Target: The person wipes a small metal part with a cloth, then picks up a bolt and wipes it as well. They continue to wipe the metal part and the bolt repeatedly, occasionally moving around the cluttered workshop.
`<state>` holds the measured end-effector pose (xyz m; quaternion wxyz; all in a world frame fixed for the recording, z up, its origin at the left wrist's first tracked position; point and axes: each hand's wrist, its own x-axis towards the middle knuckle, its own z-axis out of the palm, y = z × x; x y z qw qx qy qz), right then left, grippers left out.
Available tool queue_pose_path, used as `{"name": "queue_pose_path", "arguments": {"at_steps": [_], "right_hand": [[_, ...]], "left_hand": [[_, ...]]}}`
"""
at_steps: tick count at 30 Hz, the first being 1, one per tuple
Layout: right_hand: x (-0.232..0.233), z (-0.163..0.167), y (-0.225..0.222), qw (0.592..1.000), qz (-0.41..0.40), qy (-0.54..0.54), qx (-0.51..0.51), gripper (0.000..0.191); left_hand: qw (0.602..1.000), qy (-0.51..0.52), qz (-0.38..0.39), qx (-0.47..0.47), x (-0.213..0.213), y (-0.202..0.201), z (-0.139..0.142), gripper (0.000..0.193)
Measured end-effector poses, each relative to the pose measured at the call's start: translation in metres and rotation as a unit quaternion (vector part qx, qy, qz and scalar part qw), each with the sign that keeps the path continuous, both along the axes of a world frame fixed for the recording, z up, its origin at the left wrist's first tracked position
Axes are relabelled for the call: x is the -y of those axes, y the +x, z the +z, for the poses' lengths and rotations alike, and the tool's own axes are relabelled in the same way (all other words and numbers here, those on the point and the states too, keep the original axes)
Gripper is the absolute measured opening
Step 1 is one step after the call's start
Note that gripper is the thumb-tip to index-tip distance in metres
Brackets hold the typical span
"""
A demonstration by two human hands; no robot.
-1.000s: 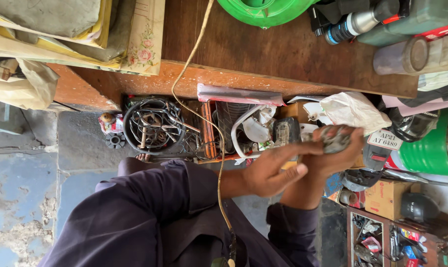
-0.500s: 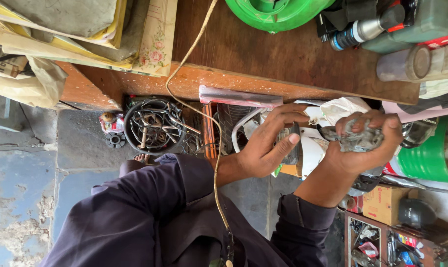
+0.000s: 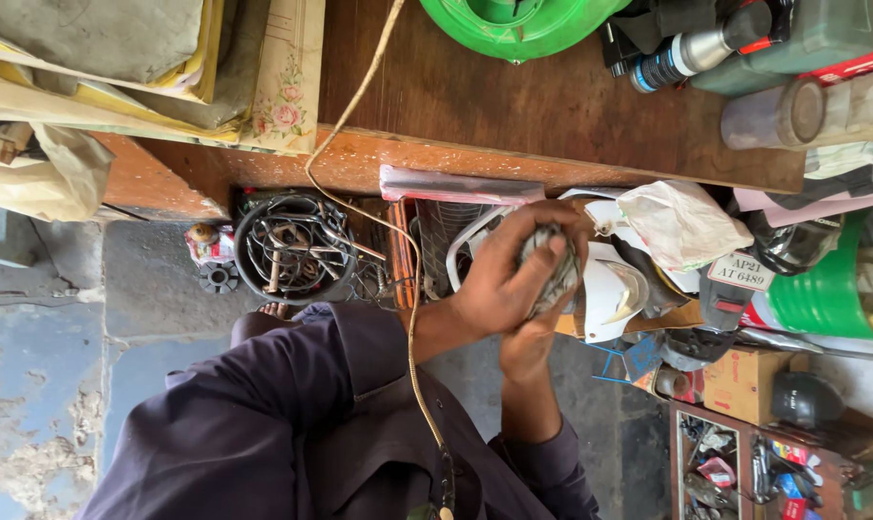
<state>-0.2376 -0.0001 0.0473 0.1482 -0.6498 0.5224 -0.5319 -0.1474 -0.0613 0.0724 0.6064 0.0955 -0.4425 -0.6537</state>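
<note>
So we've got both hands bunched together here: our left hand (image 3: pixel 499 279) is wrapped over a dirty grey rag (image 3: pixel 552 265), and our right hand (image 3: pixel 533 342) presses up under it from 6 o'clock. Wooden workbench (image 3: pixel 513 106) sits at 12, a wire coil (image 3: pixel 292 246) off at 9.

The wooden bench top (image 3: pixel 513 106) looks matt and dusty, its front edge painted orange and chipped rough, and the rag (image 3: pixel 550 268) pressed between the left hand (image 3: pixel 499 279) and right hand (image 3: pixel 533 337) is soft, crumpled grey cloth. Below sit a tangle of dull, greasy metal wire (image 3: pixel 292 246), a glossy white plastic shell (image 3: pixel 615 289) and a thin crinkled plastic bag (image 3: pixel 682 226) — the green tub (image 3: pixel 513 19) is smooth, shiny plastic. The stacked papers (image 3: pixel 119 87) look matt, yellowed and worn.
</note>
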Motion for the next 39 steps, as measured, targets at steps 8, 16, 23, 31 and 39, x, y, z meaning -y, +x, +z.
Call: {"name": "queue_pose_path", "arguments": {"at_steps": [8,16,23,31,39], "right_hand": [[-0.006,0.005,0.031,0.998,0.012,-0.058,-0.002,0.1],[-0.012,-0.003,0.027,0.994,-0.037,-0.103,-0.011,0.082],[0.034,0.01,0.012,0.789,-0.396,-0.322,-0.342,0.032],[0.007,0.037,-0.01,0.97,-0.142,-0.171,0.097,0.025],[-0.006,0.032,0.014,0.81,-0.251,-0.335,-0.411,0.035]], "left_hand": [[0.997,0.057,0.028,0.033,0.003,-0.008,0.003,0.023],[0.991,0.021,0.098,0.087,0.005,-0.003,0.003,0.015],[0.988,-0.09,0.037,0.116,-0.015,-0.009,0.012,0.015],[0.991,-0.012,0.009,0.13,-0.019,0.001,0.013,0.024],[0.939,-0.045,0.269,0.208,-0.013,-0.006,0.004,0.028]]}}
